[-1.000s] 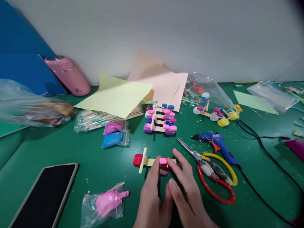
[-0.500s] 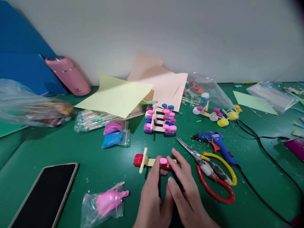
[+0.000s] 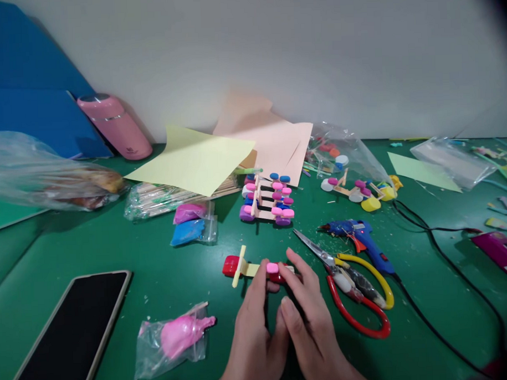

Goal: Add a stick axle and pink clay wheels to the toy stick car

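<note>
A small toy car made of a pale yellow stick with red wheels lies on the green table in front of me, a crosspiece standing near its left end. On its right part sits a small pink clay piece. My left hand presses its index fingertip against the left side of this piece. From the other side my right hand presses with a fingertip, its other fingers bent over the car's right end. My thumbs meet below the car. The right end's underside is hidden by my fingers.
Scissors and a blue glue gun with its cord lie to the right. Finished toy cars stand behind. A phone, bagged pink clay and bagged blue clay are on the left.
Almost nothing differs. Both hands stay at the pink clay piece, with only a very slight shift of the right fingers.
</note>
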Available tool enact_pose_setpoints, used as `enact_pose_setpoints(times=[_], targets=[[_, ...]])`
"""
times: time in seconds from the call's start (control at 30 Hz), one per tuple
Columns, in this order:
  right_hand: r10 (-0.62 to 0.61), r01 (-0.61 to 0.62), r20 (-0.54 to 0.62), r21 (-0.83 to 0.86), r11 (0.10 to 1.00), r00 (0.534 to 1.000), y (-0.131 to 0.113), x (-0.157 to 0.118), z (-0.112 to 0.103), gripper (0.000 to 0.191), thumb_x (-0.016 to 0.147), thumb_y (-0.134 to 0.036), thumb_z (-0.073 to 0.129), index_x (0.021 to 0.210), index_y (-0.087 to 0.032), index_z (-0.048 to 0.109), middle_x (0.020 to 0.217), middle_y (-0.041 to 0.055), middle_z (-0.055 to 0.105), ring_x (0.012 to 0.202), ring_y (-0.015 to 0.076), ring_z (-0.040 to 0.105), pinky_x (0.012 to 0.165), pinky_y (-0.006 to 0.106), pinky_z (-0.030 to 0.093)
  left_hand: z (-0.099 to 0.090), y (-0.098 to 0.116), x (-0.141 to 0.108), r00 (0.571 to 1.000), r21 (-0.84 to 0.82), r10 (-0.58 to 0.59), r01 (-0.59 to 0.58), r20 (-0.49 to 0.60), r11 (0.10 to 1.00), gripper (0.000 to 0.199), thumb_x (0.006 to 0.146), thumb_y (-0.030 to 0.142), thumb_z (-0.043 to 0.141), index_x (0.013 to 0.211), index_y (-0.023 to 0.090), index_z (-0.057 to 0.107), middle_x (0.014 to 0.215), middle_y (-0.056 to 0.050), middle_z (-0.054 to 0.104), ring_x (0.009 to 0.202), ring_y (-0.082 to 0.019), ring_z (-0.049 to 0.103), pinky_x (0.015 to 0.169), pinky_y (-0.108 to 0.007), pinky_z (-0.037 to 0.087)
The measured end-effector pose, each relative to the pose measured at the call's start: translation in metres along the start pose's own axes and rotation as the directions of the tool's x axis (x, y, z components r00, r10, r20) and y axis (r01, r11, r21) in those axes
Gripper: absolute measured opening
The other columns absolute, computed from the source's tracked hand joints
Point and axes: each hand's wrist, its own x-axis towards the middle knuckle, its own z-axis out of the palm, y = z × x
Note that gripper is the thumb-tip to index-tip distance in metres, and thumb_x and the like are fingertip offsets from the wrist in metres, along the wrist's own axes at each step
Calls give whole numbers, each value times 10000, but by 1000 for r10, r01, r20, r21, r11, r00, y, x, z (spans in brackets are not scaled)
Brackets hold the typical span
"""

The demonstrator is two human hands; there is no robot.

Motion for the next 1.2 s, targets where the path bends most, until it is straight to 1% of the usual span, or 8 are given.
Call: enact_pose_setpoints(times=[0.23, 0.33, 0.53, 0.67, 0.8, 0.93, 1.07, 1.2], targets=[[-16, 16, 11, 10, 1000, 1000, 0, -1, 0, 403, 885, -255, 367, 1287, -247, 387, 1421, 36, 240, 1284, 269, 239, 1010, 478, 300, -1, 0, 0, 1000, -31, 3, -3, 8, 1000, 509, 820, 208, 448, 1299, 118, 304, 1200, -153, 533, 1059, -225, 535, 885, -357, 447], [-7, 7, -29, 1, 1000, 1000, 0, -2, 1, 414, 889, -258, 352, 1302, -232, 366, 1418, 50, 249, 1276, 275, 257, 983, 478, 339, 0, 0, 1, 1000, -12, -14, 14, 0, 1000, 506, 819, 215, 448, 1296, 119, 308, 1163, -149, 558, 1028, -222, 555, 866, -359, 461], [-84, 83, -26, -26, 996, 996, 1, -5, 4, 439, 876, -224, 380, 1313, -251, 346, 1425, 41, 233, 1281, 273, 246, 998, 481, 311, 0, 1, 0, 1000, -21, 23, -23, -8, 1000, 514, 815, 215, 449, 1300, 127, 301, 1182, -151, 547, 1045, -229, 546, 867, -362, 460], [-50, 48, -34, -39, 998, 998, 0, -5, 2, 418, 884, -237, 361, 1302, -240, 372, 1430, 39, 217, 1284, 278, 239, 996, 469, 311, 0, -1, -1, 1000, -2, 14, -14, -6, 1000, 515, 818, 199, 444, 1305, 128, 292, 1192, -148, 541, 1056, -224, 539, 879, -359, 453], [-56, 56, -16, -49, 997, 998, 0, -4, 1, 401, 880, -243, 374, 1279, -265, 406, 1422, 29, 232, 1281, 285, 236, 995, 488, 295, 0, -2, -1, 999, 24, 32, -32, -14, 999, 525, 817, 199, 448, 1309, 129, 280, 1231, -152, 515, 1093, -229, 516, 886, -358, 450], [-45, 44, -36, -42, 998, 998, 1, -3, 1, 387, 886, -248, 354, 1266, -247, 425, 1415, 42, 240, 1275, 281, 247, 986, 491, 305, 0, -1, 0, 1000, 43, 22, -22, -2, 999, 511, 826, 196, 431, 1304, 110, 270, 1226, -166, 516, 1075, -220, 531, 882, -354, 453], [-48, 47, -40, -34, 998, 998, 0, -3, 2, 375, 887, -252, 355, 1251, -248, 445, 1403, 42, 265, 1269, 276, 263, 981, 470, 323, -1, 1, 0, 1000, 46, 16, -16, 4, 999, 504, 827, 203, 431, 1299, 116, 276, 1216, -155, 526, 1079, -221, 529, 881, -349, 456], [-4, 4, -56, 7, 1000, 998, 0, -3, 3, 375, 890, -251, 350, 1255, -244, 435, 1406, 39, 260, 1266, 262, 279, 989, 444, 331, 0, 2, 0, 1000, 43, 8, -8, -14, 999, 494, 823, 200, 432, 1287, 116, 284, 1226, -155, 517, 1057, -212, 541, 879, -343, 457]])
